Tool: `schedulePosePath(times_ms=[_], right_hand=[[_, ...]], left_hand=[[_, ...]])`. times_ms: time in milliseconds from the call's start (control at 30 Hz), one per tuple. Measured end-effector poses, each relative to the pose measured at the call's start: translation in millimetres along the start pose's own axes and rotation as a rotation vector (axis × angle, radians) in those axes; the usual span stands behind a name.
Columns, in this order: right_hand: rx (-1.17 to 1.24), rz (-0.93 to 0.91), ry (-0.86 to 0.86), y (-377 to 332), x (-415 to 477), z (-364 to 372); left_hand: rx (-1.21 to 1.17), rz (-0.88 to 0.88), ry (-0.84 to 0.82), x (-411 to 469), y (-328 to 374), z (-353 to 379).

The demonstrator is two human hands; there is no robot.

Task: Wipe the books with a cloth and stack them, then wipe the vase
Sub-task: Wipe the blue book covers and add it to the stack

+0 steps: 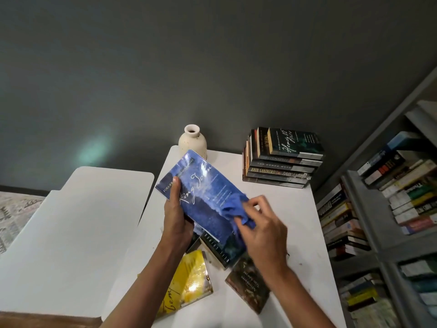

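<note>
Curling the left hand [176, 221] round the blue book [203, 197], thumb over its cover. Pinching the blue cloth [236, 210] in the right hand [264, 229], pressing it onto that cover. Holding both above the white table [298, 204], near the vase [192, 143] and book stack [281, 162].

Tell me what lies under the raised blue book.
Under the blue book, a dark book lies on the white table, only its spine end showing. The blue book and the right hand with the cloth cover the rest.
</note>
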State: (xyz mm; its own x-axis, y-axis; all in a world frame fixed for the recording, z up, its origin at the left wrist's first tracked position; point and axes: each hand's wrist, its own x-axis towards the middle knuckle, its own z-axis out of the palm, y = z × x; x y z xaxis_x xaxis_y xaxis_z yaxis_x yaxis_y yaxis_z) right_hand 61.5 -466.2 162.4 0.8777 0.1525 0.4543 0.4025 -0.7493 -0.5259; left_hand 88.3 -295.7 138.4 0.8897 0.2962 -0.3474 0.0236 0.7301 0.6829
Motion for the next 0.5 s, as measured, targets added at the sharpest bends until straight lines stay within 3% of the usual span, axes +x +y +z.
schedulePosePath(times_ms=[100,200,267,400,500], right_hand=[[-0.016,-0.143,-0.091,-8,-19,5],[-0.016,0.050,0.034,13,-3,-1],[-0.026,0.075,0.047,11,-2,-3],[-0.094,-0.205,-0.110,-14,-23,0],[-0.091,-0.018,-0.001,-1,8,-8]], left_hand=[[-0.027,-0.006,-0.007,-1,-3,-1],[-0.048,-0.016,-0.006,-1,-5,-4],[-0.063,-0.023,-0.047,-2,-6,0],[-0.051,-0.033,-0.056,-4,-8,8],[-0.017,0.020,-0.060,-4,-8,11]])
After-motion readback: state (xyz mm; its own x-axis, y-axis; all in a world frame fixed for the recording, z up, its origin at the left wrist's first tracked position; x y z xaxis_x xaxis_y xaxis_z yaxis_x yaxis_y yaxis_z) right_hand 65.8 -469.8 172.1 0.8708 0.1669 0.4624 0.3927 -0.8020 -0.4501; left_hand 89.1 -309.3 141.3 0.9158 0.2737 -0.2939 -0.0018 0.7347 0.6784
